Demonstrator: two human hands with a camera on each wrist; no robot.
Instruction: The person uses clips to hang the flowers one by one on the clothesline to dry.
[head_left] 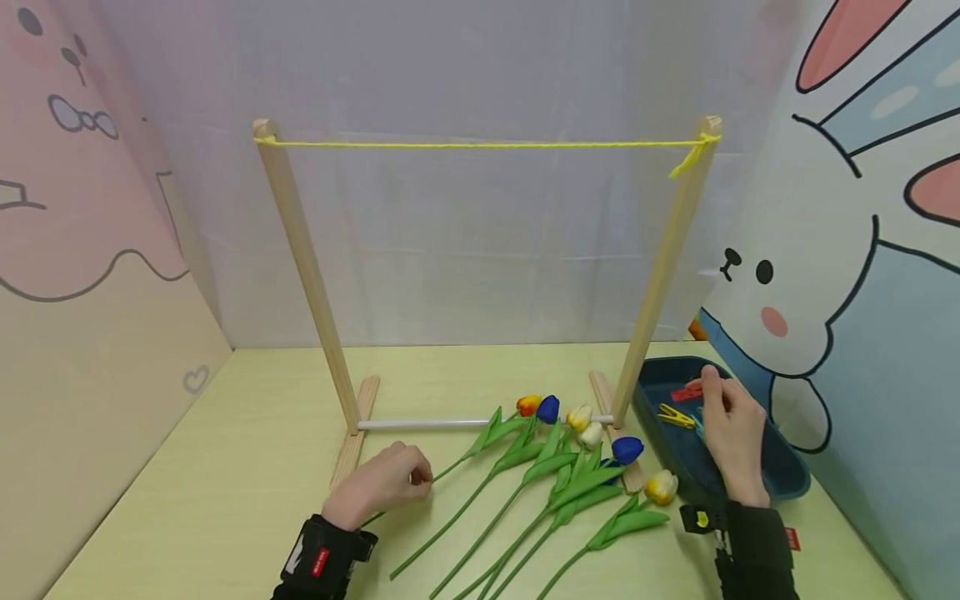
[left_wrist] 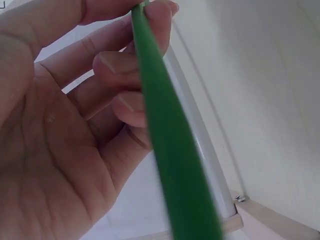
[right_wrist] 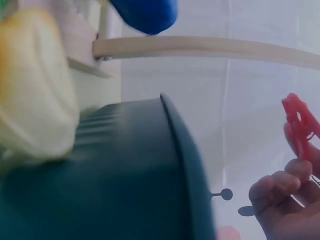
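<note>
My left hand (head_left: pixel 386 483) pinches the green stem (left_wrist: pixel 170 130) of an artificial tulip at the left end of the row; its orange-red bloom (head_left: pixel 528 406) appears to be the one near the white rod. Between the fingertips of my right hand (head_left: pixel 738 429) is a red clothespin (right_wrist: pixel 299 122), held above the dark blue tray (head_left: pixel 787 475). Inside that tray lie a yellow clothespin (head_left: pixel 677 416) and a light blue one, partly hidden by the hand. Several more tulips with blue and yellow-white blooms (head_left: pixel 662 487) lie across the table between both hands.
Behind the tulips stands a wooden frame, its left post (head_left: pixel 311 275) and right post (head_left: pixel 667 275) joined by a yellow string (head_left: pixel 480 145) on top and a white rod (head_left: pixel 420 425) below. Cartoon-printed panels (head_left: pixel 832 333) flank both sides of the table.
</note>
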